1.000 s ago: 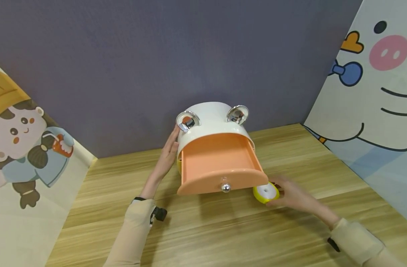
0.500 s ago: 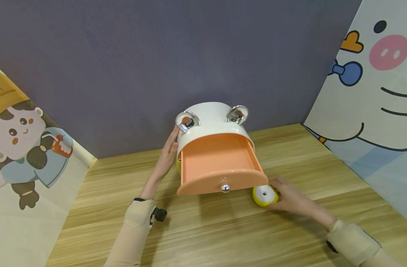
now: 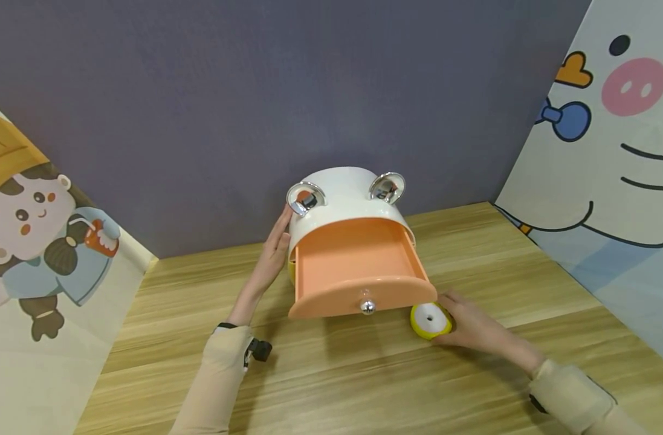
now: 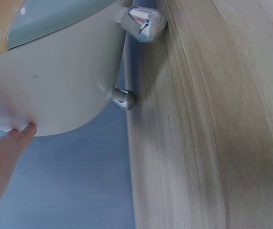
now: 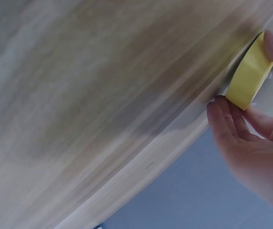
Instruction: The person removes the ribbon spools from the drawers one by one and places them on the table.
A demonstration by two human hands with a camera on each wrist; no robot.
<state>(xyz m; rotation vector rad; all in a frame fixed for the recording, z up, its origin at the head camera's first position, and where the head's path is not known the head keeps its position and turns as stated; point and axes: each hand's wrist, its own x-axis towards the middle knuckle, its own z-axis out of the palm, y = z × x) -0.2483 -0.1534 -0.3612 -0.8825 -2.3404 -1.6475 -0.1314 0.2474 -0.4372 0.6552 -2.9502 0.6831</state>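
Note:
In the head view, a white desktop storage box (image 3: 344,190) with two silver ear-like knobs stands against the back wall. Its peach drawer (image 3: 358,251) is pulled out and has nothing in it. My left hand (image 3: 270,257) rests its fingers along the box's left side; the left wrist view shows those fingertips against the white shell (image 4: 55,90). To the right of the drawer front, a round white disc with a yellow rim and a small centre hole (image 3: 430,319) lies on the table. My right hand (image 3: 475,326) holds it by the rim, between thumb and fingers.
The wood-grain table (image 3: 331,380) ends at a grey back wall (image 3: 228,121). Cartoon-printed side panels stand left (image 3: 16,350) and right (image 3: 598,175). A round silver knob (image 3: 367,306) sticks out from the drawer front. Silver feet (image 4: 148,26) carry the box.
The disc, slightly tilted in my right hand a second ago, now lies flatter and a touch nearer to me. The left hand, box and drawer have kept their places.

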